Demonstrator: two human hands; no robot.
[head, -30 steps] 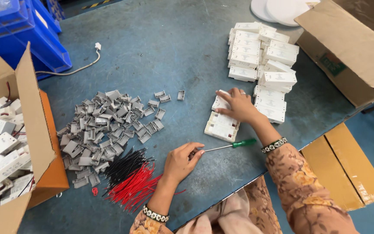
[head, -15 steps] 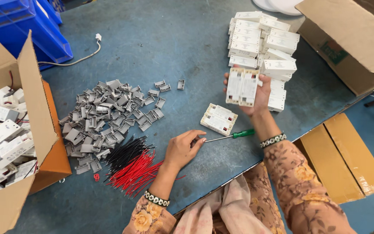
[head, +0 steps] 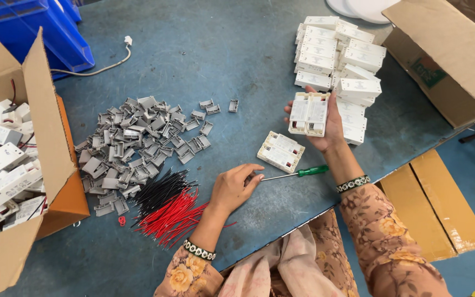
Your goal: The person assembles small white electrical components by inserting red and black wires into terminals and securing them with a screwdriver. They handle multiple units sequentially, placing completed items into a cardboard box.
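Nearest, the left hand (head: 236, 187) was rested on the blue bench (head: 221, 60), its fingers loosely curled at the metal tip of a green-handled screwdriver (head: 298, 173), beside red and black wire bundles (head: 166, 209). Just beyond, one white plastic housing (head: 280, 152) lay flat, within easy reach. The right hand (head: 325, 124) was raised, fingers closed around a second white housing (head: 309, 114), apparently tilted for inspection. Farther off, grey clips (head: 138, 137) and stacked white housings (head: 336, 55) were kept apart.

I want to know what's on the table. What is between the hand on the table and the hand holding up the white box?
In the head view, between the left hand and right hand lie a white box and a green-handled screwdriver.
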